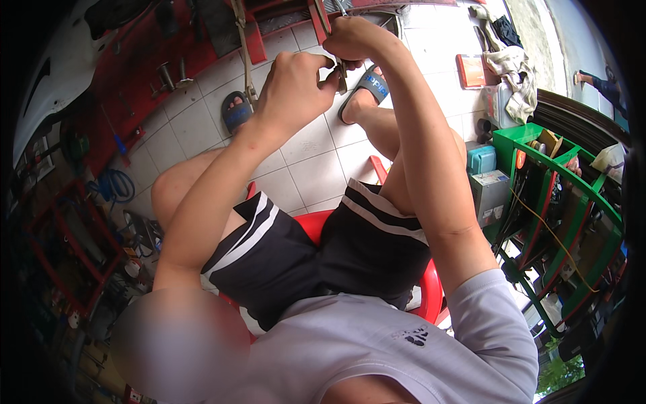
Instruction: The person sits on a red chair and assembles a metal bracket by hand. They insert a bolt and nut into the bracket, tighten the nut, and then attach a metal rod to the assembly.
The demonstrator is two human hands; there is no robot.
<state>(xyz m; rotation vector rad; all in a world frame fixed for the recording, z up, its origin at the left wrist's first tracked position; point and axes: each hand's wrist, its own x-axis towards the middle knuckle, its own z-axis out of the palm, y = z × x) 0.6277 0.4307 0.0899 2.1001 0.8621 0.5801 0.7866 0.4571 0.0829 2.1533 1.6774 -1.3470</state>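
Observation:
Both hands meet at the top middle of the head view, over the tiled floor. My left hand (289, 87) is closed, thumb and fingers pinching a small flat dark metal piece (342, 81). Just right of it and slightly farther, my right hand (356, 40) is curled shut against the same spot. Its fingertips are mostly hidden, and what it grips I cannot make out. Thin rod-like metal parts (320, 15) stick up beyond the right hand. A long tan bar or strap (242, 47) runs down left of my left hand.
I sit on a red plastic chair (431, 289), sandals on white tiles (309, 178). A red machine frame (202, 40) stands far left, with a blue coiled hose (111, 185) nearby. On the right are a green rack (538, 145) of tools, a grey box (489, 195) and an orange-red box (471, 71).

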